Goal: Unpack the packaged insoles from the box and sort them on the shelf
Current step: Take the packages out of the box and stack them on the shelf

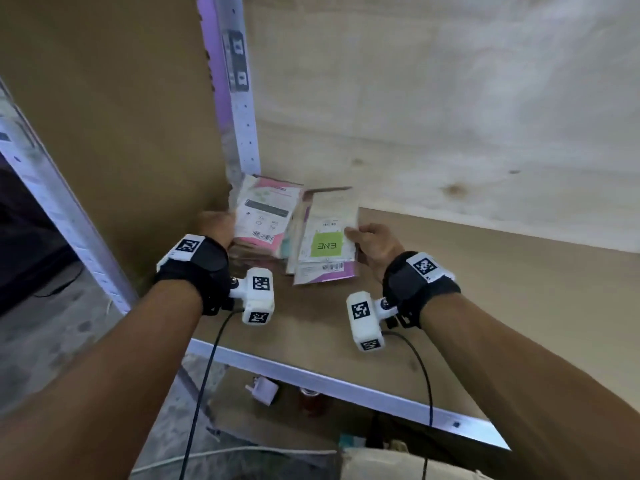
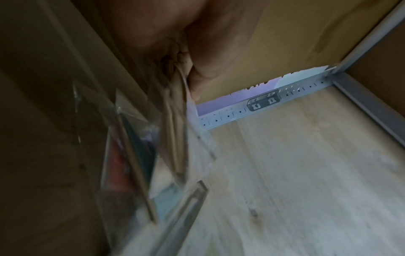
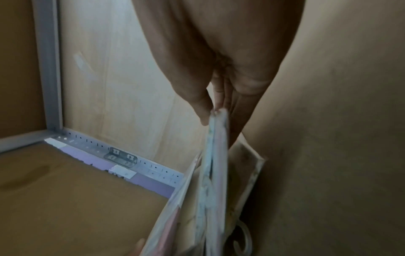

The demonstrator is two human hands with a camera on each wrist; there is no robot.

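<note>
Several packaged insoles stand in the back left corner of the brown shelf board (image 1: 485, 289). My left hand (image 1: 221, 220) grips a pink and white packet stack (image 1: 266, 216) by its left edge. In the left wrist view the thumb (image 2: 197, 81) pinches the packet stack (image 2: 181, 138) against the fingers. My right hand (image 1: 356, 237) pinches the right edge of a packet with a green label (image 1: 327, 237), which leans over more packets lying flat. The right wrist view shows my fingers (image 3: 201, 107) pinching the top edge of these packets (image 3: 215, 147). The box is not in view.
A cardboard side panel (image 1: 121, 116) and a perforated metal post (image 1: 239, 98) close the left side. A plywood back wall (image 1: 450, 116) stands behind. The metal front rail (image 1: 346, 382) edges the shelf. Below it lie a white plug (image 1: 262, 389) and a red can (image 1: 310, 400).
</note>
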